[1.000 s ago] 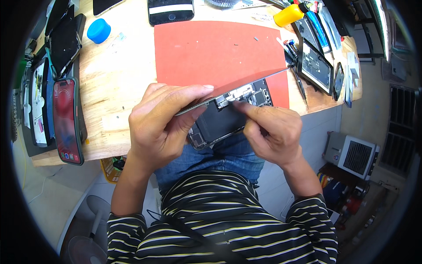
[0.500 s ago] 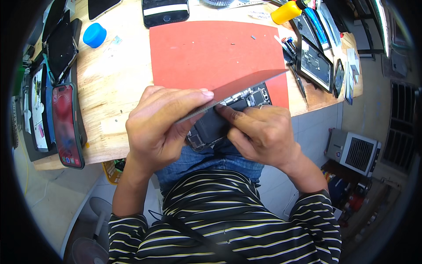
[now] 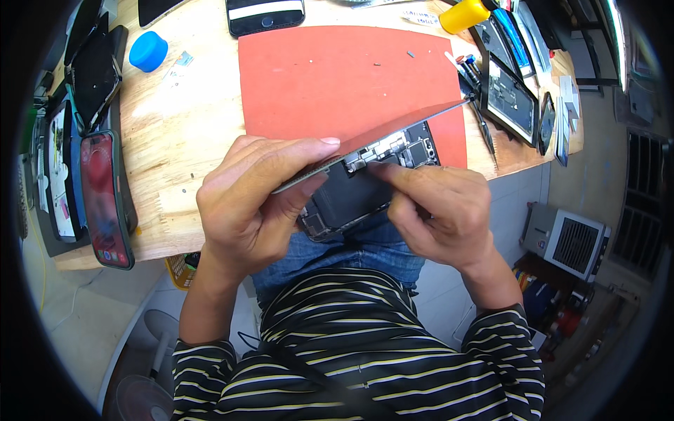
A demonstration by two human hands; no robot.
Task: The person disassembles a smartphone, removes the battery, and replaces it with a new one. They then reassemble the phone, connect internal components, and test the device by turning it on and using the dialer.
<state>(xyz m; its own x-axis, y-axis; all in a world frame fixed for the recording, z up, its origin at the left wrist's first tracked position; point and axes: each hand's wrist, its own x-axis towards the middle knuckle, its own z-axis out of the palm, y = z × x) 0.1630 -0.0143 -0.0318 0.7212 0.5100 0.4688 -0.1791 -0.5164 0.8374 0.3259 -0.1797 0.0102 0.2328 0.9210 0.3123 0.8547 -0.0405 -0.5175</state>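
An opened phone (image 3: 351, 200) is tilted over my lap, its dark battery and silvery inner parts showing. My left hand (image 3: 246, 193) is closed on the phone's lifted screen (image 3: 411, 121), pinching its left part between a finger above and the thumb below. The screen stands at a slant over the phone body. My right hand (image 3: 449, 210) is at the body's right side. Its index fingertip presses on the inner parts beside the battery, the other fingers are curled, and the thumb is by the phone's edge. What lies under that fingertip is hidden.
Beyond the phone lies a red mat (image 3: 309, 84) with tiny parts. A lit phone (image 3: 105, 200) and a blue cap (image 3: 148, 52) are at left. At right are a framed phone part (image 3: 509, 98), a thin dark tool (image 3: 484, 133) and a yellow bottle (image 3: 463, 15).
My right hand has moved right, its index finger sliding along the inner parts and uncovering more of them. The screen's right end has tilted up slightly.
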